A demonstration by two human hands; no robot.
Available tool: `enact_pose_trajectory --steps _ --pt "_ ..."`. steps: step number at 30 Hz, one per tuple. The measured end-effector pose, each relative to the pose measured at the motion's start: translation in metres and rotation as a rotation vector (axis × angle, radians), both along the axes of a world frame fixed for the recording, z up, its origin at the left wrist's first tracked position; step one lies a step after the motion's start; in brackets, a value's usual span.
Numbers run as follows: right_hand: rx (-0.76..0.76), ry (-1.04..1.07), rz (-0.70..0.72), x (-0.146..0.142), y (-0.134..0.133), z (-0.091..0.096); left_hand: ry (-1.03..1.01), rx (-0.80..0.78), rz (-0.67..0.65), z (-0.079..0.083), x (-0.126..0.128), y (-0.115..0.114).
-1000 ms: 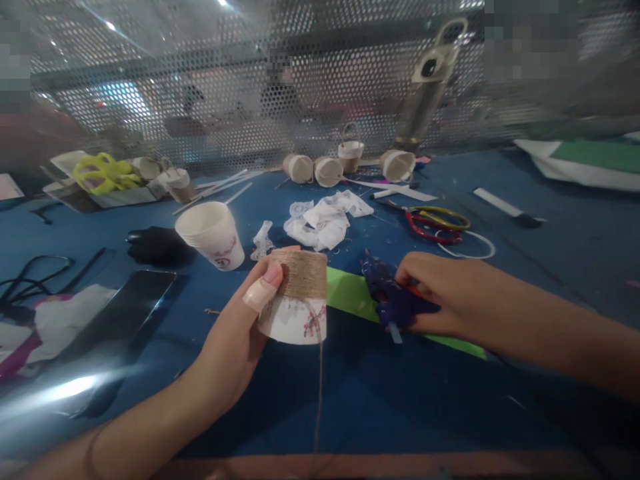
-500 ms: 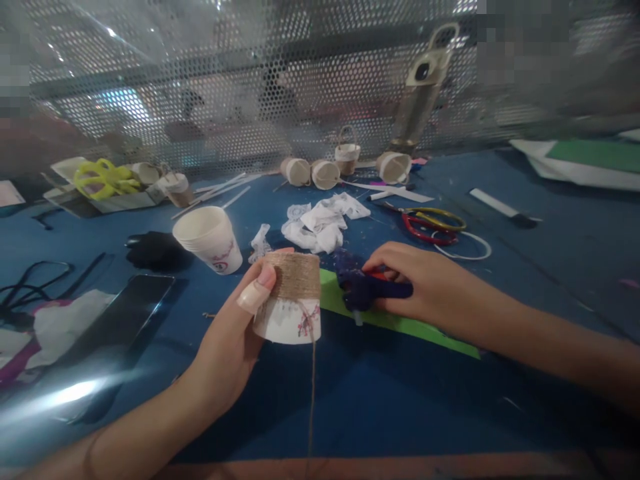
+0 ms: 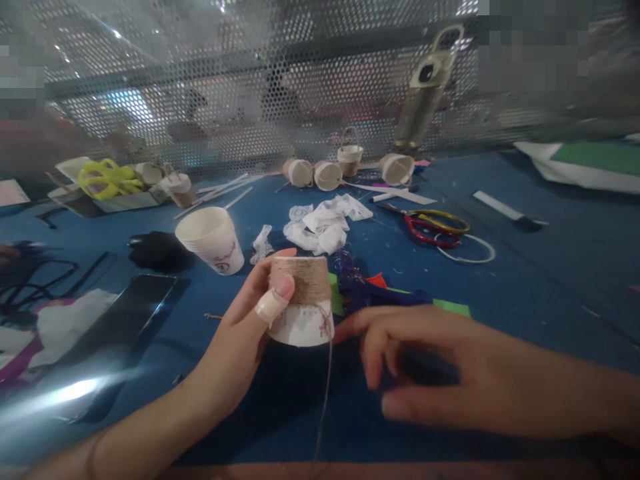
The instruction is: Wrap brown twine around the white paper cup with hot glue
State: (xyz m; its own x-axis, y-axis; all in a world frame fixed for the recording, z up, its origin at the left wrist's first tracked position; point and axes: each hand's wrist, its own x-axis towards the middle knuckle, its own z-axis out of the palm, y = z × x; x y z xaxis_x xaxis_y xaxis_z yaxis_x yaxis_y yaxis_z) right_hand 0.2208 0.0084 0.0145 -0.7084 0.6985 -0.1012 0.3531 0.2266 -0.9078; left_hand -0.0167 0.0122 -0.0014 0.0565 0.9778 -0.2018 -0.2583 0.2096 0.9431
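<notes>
My left hand (image 3: 255, 310) grips an upside-down paper cup (image 3: 300, 327), its thumb pressed on the brown twine (image 3: 310, 280) wound around the upper part. From the wrap, a loose strand of twine (image 3: 326, 393) hangs down toward the table's front edge. My right hand (image 3: 425, 360) is just right of the cup, fingers curved and apart, holding nothing; its index fingertip reaches close to the cup's lower edge, and whether it touches I cannot tell. Behind that hand a dark blue glue gun (image 3: 360, 293) with a red trigger lies on a green strip (image 3: 453, 308).
A stack of paper cups (image 3: 213, 240) and a phone (image 3: 135, 300) are at left. White lace (image 3: 323, 223) lies mid-table, with scissors (image 3: 435, 227) to its right. Several twine-wrapped cups (image 3: 328, 175) line the back before a perforated metal screen (image 3: 225, 93), near a bottle (image 3: 423, 93).
My right hand has let go of the glue gun, leaving it on the table, and moved down and nearer to the strand. The cup in my left hand has shifted slightly right.
</notes>
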Motion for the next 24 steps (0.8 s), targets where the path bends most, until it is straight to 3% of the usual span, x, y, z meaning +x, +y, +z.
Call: enact_pose_trajectory --steps 3,7,9,14,16,19,24 --pt "-0.429 0.256 0.109 -0.003 -0.005 0.000 0.028 0.033 -0.014 -0.001 0.001 -0.001" --pt "-0.668 0.492 0.092 -0.004 -0.005 -0.007 0.039 0.060 -0.024 -0.002 0.001 -0.001" --pt "-0.590 0.446 -0.001 -0.004 -0.005 -0.009 0.046 0.060 -0.024 -0.001 0.002 -0.001" --pt "0.154 0.059 -0.360 -0.002 -0.002 -0.009 0.063 0.053 0.001 0.003 0.006 -0.004" --pt "0.293 0.018 -0.394 -0.001 -0.002 -0.008 0.066 0.045 -0.006 0.005 0.008 -0.005" --pt "0.335 0.018 -0.402 0.000 -0.001 -0.007 0.061 0.032 -0.026 0.006 0.008 -0.006" --pt "0.167 0.111 -0.393 -0.001 0.002 -0.007 0.050 0.012 -0.105 0.002 0.003 -0.004"
